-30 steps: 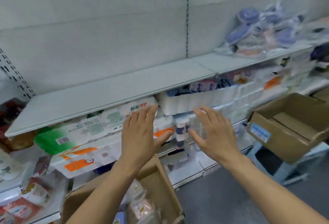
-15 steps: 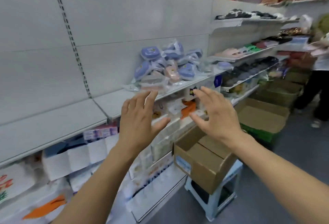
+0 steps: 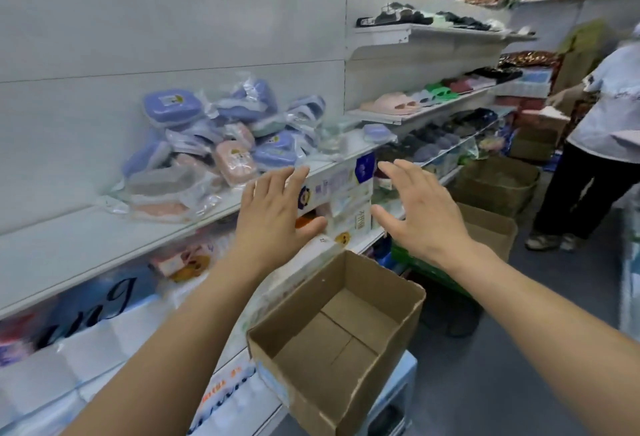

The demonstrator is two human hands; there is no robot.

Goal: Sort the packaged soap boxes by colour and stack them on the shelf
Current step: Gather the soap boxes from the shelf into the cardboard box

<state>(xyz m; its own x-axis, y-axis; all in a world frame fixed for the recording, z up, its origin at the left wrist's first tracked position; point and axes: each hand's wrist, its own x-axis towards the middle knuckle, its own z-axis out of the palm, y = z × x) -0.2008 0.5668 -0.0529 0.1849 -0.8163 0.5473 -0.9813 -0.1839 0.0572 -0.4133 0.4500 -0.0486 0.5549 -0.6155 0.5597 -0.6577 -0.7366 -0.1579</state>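
Note:
A loose heap of plastic-wrapped soap boxes (image 3: pixel 221 138) lies on the white shelf (image 3: pixel 69 241), mostly purple ones (image 3: pixel 172 106) with a few pink ones (image 3: pixel 235 160) mixed in. One purple box (image 3: pixel 375 131) sits apart near the shelf's right end. My left hand (image 3: pixel 273 217) and my right hand (image 3: pixel 420 214) are both raised in front of the shelf edge, fingers spread, holding nothing. They hover below and to the right of the heap without touching it.
An empty cardboard box (image 3: pixel 332 338) stands on a white stool below my hands. More cartons (image 3: pixel 495 186) sit on the floor to the right. Slippers (image 3: pixel 433 94) fill the shelves further right. Another person (image 3: pixel 595 145) stands in the aisle at the far right. Tissue packs (image 3: pixel 104 338) fill the lower shelf.
My view has swung right along the aisle, bringing the heap of soap boxes closer and the empty carton under my hands. Both hands stay raised and spread.

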